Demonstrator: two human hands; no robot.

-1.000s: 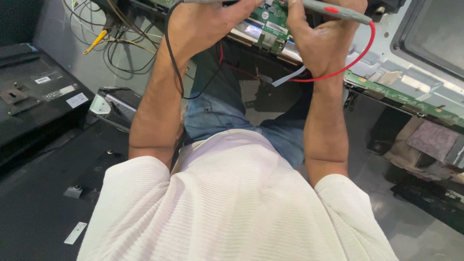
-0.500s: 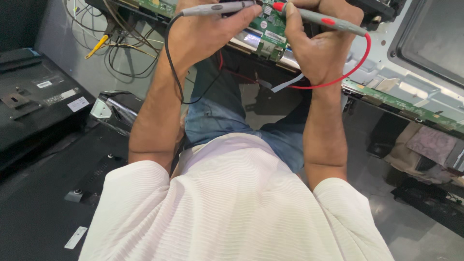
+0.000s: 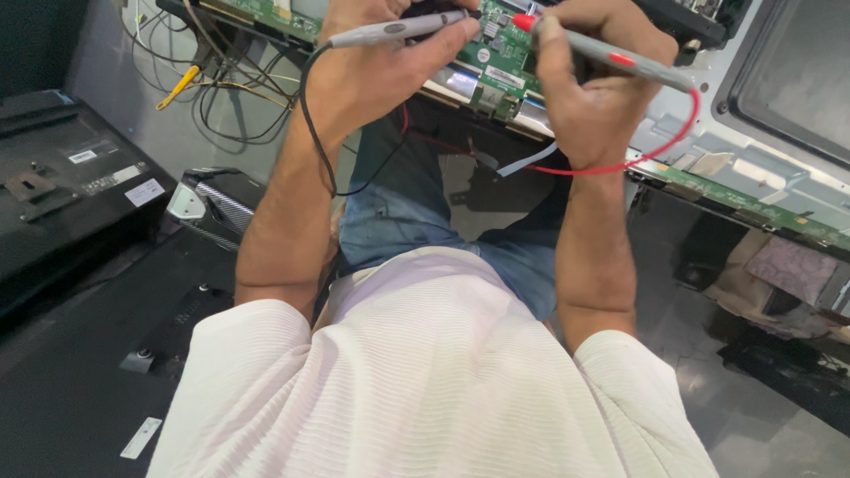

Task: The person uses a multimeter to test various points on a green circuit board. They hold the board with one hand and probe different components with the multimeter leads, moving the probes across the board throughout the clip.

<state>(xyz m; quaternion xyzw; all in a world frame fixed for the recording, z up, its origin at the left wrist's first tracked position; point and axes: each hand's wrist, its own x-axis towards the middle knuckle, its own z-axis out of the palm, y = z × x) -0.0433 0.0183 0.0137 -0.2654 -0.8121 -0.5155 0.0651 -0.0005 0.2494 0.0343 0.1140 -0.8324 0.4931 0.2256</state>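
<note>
Left grip: left hand (image 3: 376, 66) closed around the grey probe (image 3: 394, 29), tip at the green circuit board (image 3: 500, 57).
Right grip: right hand (image 3: 589, 88) closed on the red-tipped probe (image 3: 611, 57), red lead (image 3: 620, 164) looping below.
Change: both probes now sit lower in view, tips closer together over the board.
Meaning: probing seems under way.

The floor (image 3: 779, 416) is dark and shiny. On the left lies a flat black box (image 3: 62, 195) with small white stickers. Behind it is a grey wall (image 3: 115, 97) with a bunch of loose wires (image 3: 221, 80). A crumpled brown cloth (image 3: 779, 283) lies on the right.
</note>
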